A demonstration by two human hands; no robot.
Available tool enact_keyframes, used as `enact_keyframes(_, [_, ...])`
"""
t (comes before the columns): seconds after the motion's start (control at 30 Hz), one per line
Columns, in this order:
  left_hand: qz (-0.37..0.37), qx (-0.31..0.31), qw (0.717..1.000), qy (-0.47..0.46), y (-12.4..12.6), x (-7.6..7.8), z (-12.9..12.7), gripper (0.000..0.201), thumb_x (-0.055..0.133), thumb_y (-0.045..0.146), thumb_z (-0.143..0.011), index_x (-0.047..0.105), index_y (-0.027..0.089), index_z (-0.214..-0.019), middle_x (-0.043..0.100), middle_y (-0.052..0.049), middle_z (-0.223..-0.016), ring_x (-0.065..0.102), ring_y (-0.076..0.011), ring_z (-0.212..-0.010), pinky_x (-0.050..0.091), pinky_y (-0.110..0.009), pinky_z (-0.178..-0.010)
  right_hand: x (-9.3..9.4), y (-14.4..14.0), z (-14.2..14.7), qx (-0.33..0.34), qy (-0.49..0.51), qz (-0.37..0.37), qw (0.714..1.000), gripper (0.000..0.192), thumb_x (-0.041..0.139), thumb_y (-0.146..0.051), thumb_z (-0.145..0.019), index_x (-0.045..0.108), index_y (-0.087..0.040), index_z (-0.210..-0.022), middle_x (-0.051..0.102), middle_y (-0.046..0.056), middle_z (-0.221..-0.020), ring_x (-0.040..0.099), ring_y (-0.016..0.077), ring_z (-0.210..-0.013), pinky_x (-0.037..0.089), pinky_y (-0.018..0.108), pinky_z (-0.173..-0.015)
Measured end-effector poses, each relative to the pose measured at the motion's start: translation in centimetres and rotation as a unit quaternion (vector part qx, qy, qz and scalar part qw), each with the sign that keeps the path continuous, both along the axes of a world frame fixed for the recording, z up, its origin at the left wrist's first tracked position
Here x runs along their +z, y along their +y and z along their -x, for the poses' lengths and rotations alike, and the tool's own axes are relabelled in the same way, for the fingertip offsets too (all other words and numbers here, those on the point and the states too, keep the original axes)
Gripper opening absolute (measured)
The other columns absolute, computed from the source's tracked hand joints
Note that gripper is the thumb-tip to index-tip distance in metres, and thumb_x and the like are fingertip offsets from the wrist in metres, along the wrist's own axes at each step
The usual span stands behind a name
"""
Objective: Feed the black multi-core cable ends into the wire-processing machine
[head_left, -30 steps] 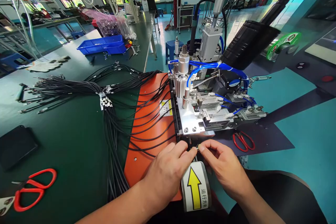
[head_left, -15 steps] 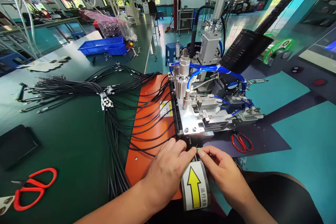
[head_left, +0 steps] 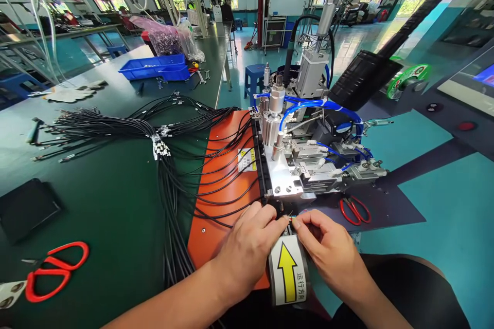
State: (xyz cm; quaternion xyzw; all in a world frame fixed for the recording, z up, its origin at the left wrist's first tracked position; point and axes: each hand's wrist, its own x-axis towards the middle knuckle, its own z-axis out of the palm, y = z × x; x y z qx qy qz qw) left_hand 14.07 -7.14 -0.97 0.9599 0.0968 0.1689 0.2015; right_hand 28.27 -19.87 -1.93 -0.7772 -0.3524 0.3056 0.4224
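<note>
Up close at the desk [head_left: 96, 205], my left hand [head_left: 247, 247] and right hand [head_left: 328, 249] meet fingertip to fingertip just in front of the metal machine [head_left: 293, 164], both pinched narrow on the end of a thin black cable [head_left: 290, 218] — its tip, with a hint of coloured strands, sits between my thumbs and forefingers, too small to read further. Directly below my hands lies a white label with a yellow arrow [head_left: 287, 272] pointing toward the machine. My left wrist rests over the orange plate [head_left: 227, 180], where more black cables [head_left: 173, 200] fan out from a bundle across the green desk. Red scissors [head_left: 54, 270] lie well off to the left — a second red pair [head_left: 355, 209] sits just right of the machine's base.
</note>
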Motion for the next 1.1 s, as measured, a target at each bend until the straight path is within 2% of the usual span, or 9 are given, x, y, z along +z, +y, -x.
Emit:
enact_keyframes(0.1, [0.015,0.003,1.0,-0.007,0.0,-0.3,0.1,0.023,0.051,0.015,-0.096,0.063,0.019,-0.115,0.054,-0.004,-0.09,0.044,-0.02,-0.081,0.044,-0.033,-0.069,0.4,0.3,-0.1,0.018,-0.083,-0.019,0.996,0.029,0.049,-0.042,-0.097,0.061,-0.021,-0.082,0.061,0.001,-0.082,0.057,0.0158,-0.076,0.043,0.029,-0.071])
enact_keyframes(0.2, [0.017,0.004,1.0,-0.012,0.0,-0.5,0.2,0.024,0.048,0.016,-0.097,0.063,0.02,-0.116,0.055,-0.004,-0.092,0.044,-0.0199,-0.082,0.044,-0.033,-0.071,0.5,0.4,-0.2,0.029,-0.119,-0.039,0.992,0.027,0.048,-0.038,-0.098,0.059,-0.021,-0.081,0.058,0.0,-0.082,0.055,0.015,-0.077,0.042,0.029,-0.071])
enact_keyframes(0.53, [0.022,0.022,0.999,-0.009,-0.2,0.0,0.0,0.024,0.051,0.013,-0.095,0.065,0.02,-0.113,0.055,-0.005,-0.091,0.046,-0.0196,-0.083,0.044,-0.032,-0.07,-0.3,0.2,-0.8,0.044,-0.147,-0.058,0.987,0.025,0.046,-0.034,-0.1,0.058,-0.02,-0.083,0.057,0.001,-0.085,0.054,0.0154,-0.081,0.043,0.029,-0.074])
enact_keyframes(0.73, [0.02,0.021,1.0,-0.005,-0.2,-0.7,-0.1,0.024,0.047,0.016,-0.098,0.064,0.021,-0.114,0.055,-0.005,-0.094,0.046,-0.0199,-0.086,0.046,-0.034,-0.075,0.0,0.6,-1.0,0.018,-0.132,-0.072,0.988,0.018,0.052,-0.036,-0.098,0.063,-0.023,-0.096,0.061,0.001,-0.097,0.059,0.0156,-0.092,0.045,0.028,-0.083])
enact_keyframes(0.83, [0.018,0.026,1.0,0.0,-0.3,-0.9,-0.1,0.023,0.046,0.015,-0.098,0.064,0.02,-0.113,0.056,-0.005,-0.096,0.046,-0.02,-0.087,0.046,-0.035,-0.077,0.0,1.1,-1.1,0.026,-0.139,-0.094,0.986,0.017,0.053,-0.034,-0.098,0.065,-0.022,-0.096,0.063,0.002,-0.099,0.059,0.0158,-0.096,0.044,0.028,-0.087])
enact_keyframes(0.93, [0.009,0.028,0.999,0.019,-0.3,-0.5,0.0,0.025,0.046,0.016,-0.098,0.063,0.022,-0.116,0.056,-0.005,-0.097,0.046,-0.0204,-0.089,0.046,-0.036,-0.079,-0.2,1.3,-1.1,0.026,-0.136,-0.095,0.986,0.017,0.052,-0.032,-0.098,0.065,-0.022,-0.092,0.064,0.001,-0.095,0.06,0.0154,-0.091,0.045,0.028,-0.083])
enact_keyframes(1.1, [0.009,0.042,0.995,0.092,-0.4,1.3,0.2,0.024,0.047,0.019,-0.098,0.063,0.025,-0.115,0.055,-0.006,-0.102,0.048,-0.0228,-0.092,0.046,-0.04,-0.079,-0.3,1.2,-0.9,0.028,-0.144,-0.087,0.985,0.021,0.051,-0.032,-0.098,0.064,-0.02,-0.087,0.063,0.001,-0.087,0.058,0.0156,-0.084,0.043,0.029,-0.077])
